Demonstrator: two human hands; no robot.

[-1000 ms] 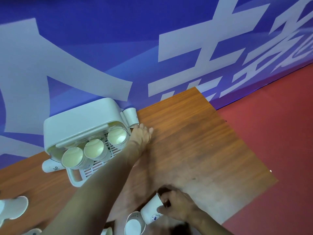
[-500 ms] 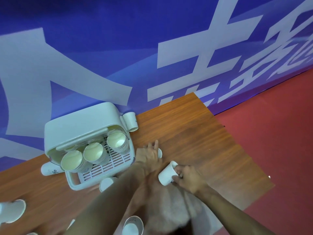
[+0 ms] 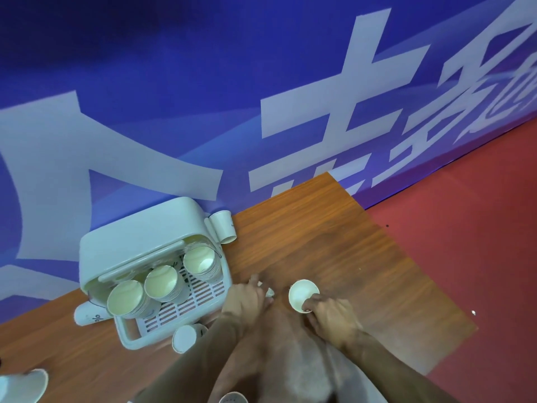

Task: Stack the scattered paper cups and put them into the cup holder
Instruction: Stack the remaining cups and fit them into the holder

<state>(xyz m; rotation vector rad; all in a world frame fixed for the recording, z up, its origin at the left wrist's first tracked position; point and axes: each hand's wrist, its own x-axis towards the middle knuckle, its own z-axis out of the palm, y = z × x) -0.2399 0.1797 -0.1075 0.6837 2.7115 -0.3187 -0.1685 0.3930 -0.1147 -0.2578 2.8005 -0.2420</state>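
- The right hand point(image 3: 331, 318) pinches the near rim of an upright cup point(image 3: 303, 293), mouth up, around the middle of the desk point(image 3: 319, 228).
- Just beside it, the left hand point(image 3: 247, 298) is curled over a second cup point(image 3: 269, 292), of which only a white sliver shows.
- The cup holder point(image 3: 139, 245) stands at the desk's far edge, with three cup stacks point(image 3: 161, 282) inside.
- Loose cups lie on their sides touching the holder: a far cup point(image 3: 223, 226) at its right back corner, a left cup point(image 3: 87, 315), and a front cup point(image 3: 186, 338).
- An edge cup point(image 3: 26, 385) lies near the desk's near left corner.
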